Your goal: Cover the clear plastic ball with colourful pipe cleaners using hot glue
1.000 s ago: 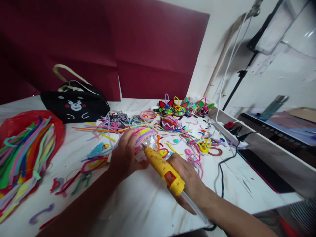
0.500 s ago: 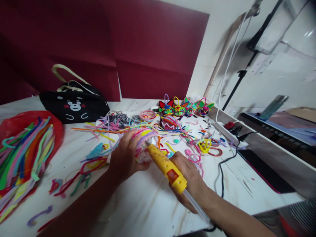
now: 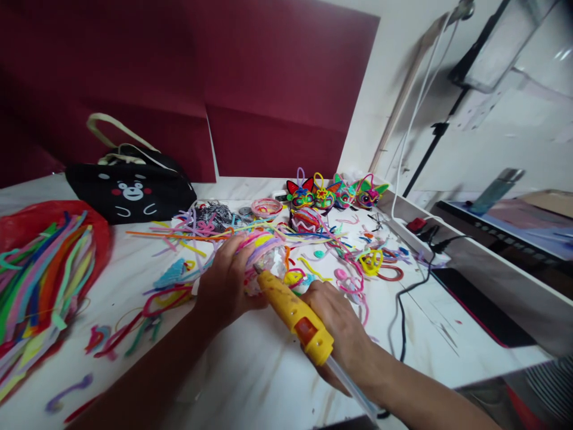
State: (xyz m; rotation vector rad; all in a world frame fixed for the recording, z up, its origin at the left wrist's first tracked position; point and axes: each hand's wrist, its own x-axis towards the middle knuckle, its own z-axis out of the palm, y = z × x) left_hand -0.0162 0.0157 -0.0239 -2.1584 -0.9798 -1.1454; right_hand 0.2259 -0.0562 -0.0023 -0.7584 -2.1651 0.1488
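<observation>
My left hand [image 3: 226, 280] is wrapped round a rounded craft piece [image 3: 264, 245] covered in pink, yellow and purple pipe cleaners, with a clear, shiny patch on its right side. In my right hand [image 3: 338, 322] is a yellow hot glue gun [image 3: 295, 316], fingers closed round its handle. The gun's metal nozzle points up and left at the piece's near side; whether it touches cannot be made out. A clear glue stick [image 3: 351, 385] sticks out of the gun's back end. Loose pipe cleaners [image 3: 170, 295] lie left of my left hand.
A red bag of pipe cleaners [image 3: 101, 239] lies at left, near a black bag [image 3: 129, 194]. Several decorated animal heads [image 3: 324, 194] stand at the back. Cables run from a power strip [image 3: 423, 245] at right, beside a black phone [image 3: 481, 307].
The glue gun and my right hand have shifted slightly left and down, the nozzle moving along the craft piece. My left hand keeps its hold on it.
</observation>
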